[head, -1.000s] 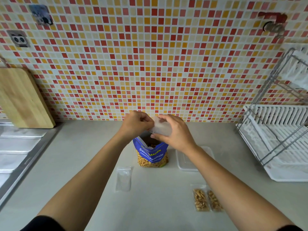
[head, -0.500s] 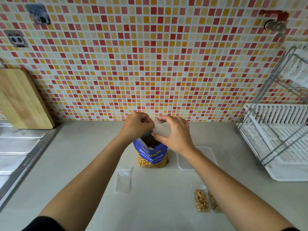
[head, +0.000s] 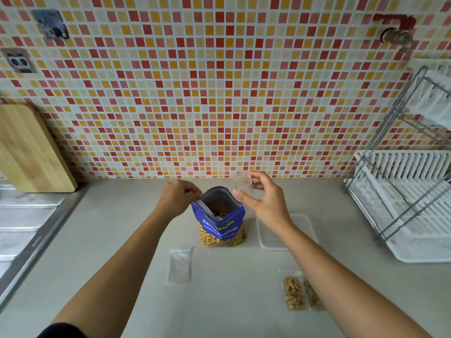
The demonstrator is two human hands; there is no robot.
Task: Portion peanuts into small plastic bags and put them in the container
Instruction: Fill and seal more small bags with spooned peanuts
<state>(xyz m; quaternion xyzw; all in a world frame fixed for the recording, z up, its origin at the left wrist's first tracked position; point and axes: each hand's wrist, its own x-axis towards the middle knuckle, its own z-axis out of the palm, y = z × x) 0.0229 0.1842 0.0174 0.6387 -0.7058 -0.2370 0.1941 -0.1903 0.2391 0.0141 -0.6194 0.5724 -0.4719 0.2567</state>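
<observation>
Standing upright on the pale worktop (head: 231,301), the blue peanut bag (head: 220,225) has its mouth gaping, with peanuts visible deep inside and through the clear lower panel. The left hand (head: 179,200) pinches the bag's left rim between thumb and fingers, holding the opening apart. The right hand (head: 261,200) hovers just beside the bag's right rim, its thumb and fingers closed on a small clear plastic bag (head: 242,182) that is raised above the peanut bag's back edge; that little bag looks empty, though it is too translucent to be sure. Just right of the peanut bag, partly under the right forearm, a clear shallow container (head: 302,228) lies on the worktop. Nearer the camera, an empty small bag (head: 180,264) lies flat to the left, and two filled peanut bags (head: 296,292) lie side by side to the right, the farther one partly hidden by the arm. A white dish rack (head: 412,198) stands at the right edge, a wooden cutting board (head: 26,147) leans against the mosaic tile wall (head: 219,93) at the left, and a steel sink drainboard (head: 22,215) runs below it.
</observation>
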